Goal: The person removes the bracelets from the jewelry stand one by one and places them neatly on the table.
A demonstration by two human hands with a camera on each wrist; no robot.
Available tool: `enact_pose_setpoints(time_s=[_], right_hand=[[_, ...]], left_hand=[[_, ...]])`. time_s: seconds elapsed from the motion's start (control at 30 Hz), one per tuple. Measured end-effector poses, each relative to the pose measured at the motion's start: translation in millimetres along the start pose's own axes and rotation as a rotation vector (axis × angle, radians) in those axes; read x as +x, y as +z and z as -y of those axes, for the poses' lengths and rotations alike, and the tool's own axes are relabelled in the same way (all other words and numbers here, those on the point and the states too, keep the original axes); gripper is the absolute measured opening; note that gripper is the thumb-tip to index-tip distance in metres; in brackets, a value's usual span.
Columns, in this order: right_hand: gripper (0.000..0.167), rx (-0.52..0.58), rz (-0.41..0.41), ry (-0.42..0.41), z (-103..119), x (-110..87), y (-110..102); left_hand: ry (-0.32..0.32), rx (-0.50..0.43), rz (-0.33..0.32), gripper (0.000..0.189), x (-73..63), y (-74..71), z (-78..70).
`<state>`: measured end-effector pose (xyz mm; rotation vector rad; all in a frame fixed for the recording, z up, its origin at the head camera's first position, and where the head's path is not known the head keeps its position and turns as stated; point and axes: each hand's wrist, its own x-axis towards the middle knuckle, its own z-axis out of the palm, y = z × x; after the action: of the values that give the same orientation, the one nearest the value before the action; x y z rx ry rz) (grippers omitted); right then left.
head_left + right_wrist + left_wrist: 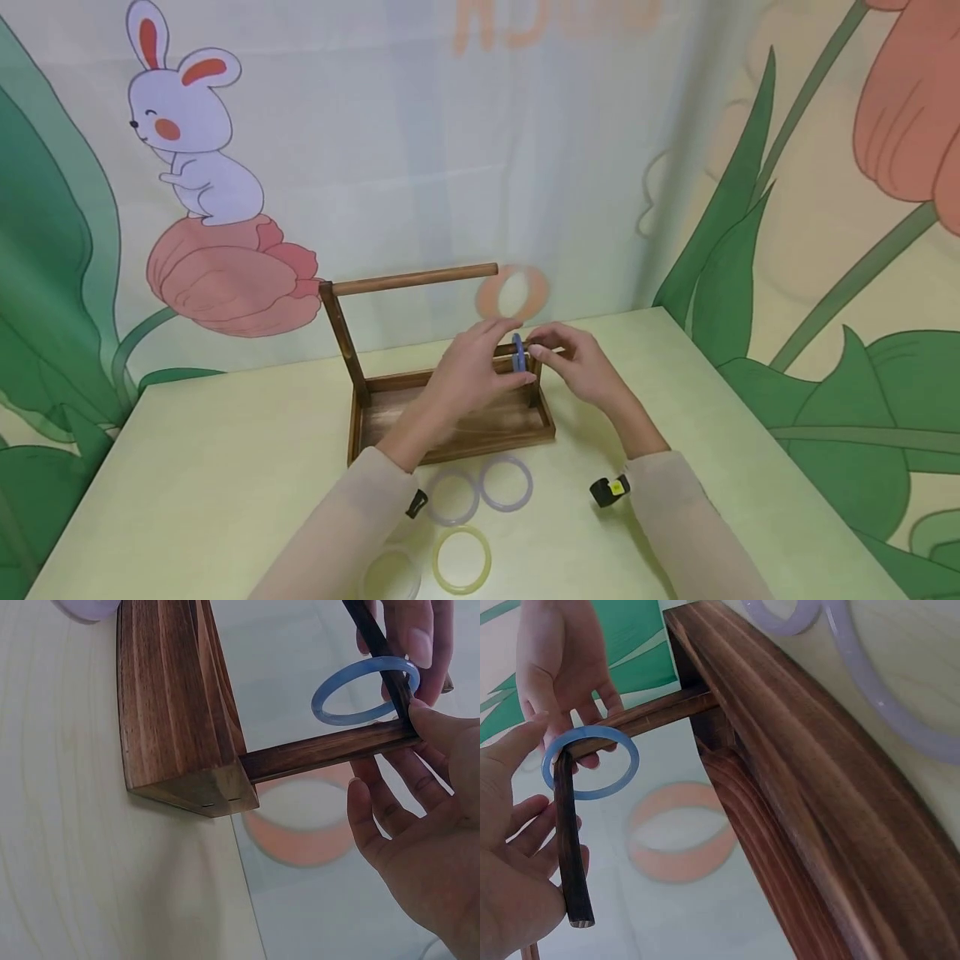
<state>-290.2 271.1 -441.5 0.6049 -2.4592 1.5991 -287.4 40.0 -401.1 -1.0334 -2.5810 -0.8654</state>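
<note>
A blue bangle (518,354) hangs round the lower bar of a dark wooden rack (453,457), close to where the bar meets its short post (322,753). In the left wrist view, the bar's free end (582,921) points away from the post. My left hand (471,371) is at the bar, its thumb and fingers spread on either side of the bangle; none is plainly curled round it. On the other side, my right hand (576,358) grips the post's top corner, thumb on the near side and fingers behind. The right wrist view shows the bangle (341,679) tilted on the bar.
Two lavender bangles (506,510) (453,523), a yellow bangle (462,592) and a pale bangle (390,547) lie on the pale table (247,467) before the rack. A taller post (343,337) carries a long upper bar (416,279) at left. Behind hangs a printed curtain (360,167).
</note>
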Motion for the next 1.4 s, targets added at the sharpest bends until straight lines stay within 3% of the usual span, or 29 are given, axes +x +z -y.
enact_pose_setpoints(time_s=[0.1, 0.33, 0.8, 1.4], right_hand=[[0.021, -0.003, -0.002, -0.01, 0.5, 1.2, -0.7], [0.023, 0.002, 0.012, -0.007, 2.0, 1.6, -1.2], [0.021, 0.014, 0.018, -0.005, 2.0, 3.6, -1.0], [0.022, 0.018, 0.018, -0.005, -0.4, 1.7, 1.0]], left_hand=[[-0.011, 0.033, 0.034, 0.08, 4.7, -2.1, 0.0], [-0.07, 0.008, 0.134, 0.088, 7.0, -4.4, -1.2], [-0.034, 0.056, 0.076, 0.073, 1.3, 1.7, -0.8], [-0.039, 0.013, 0.076, 0.067, 0.0, 0.5, -0.9]])
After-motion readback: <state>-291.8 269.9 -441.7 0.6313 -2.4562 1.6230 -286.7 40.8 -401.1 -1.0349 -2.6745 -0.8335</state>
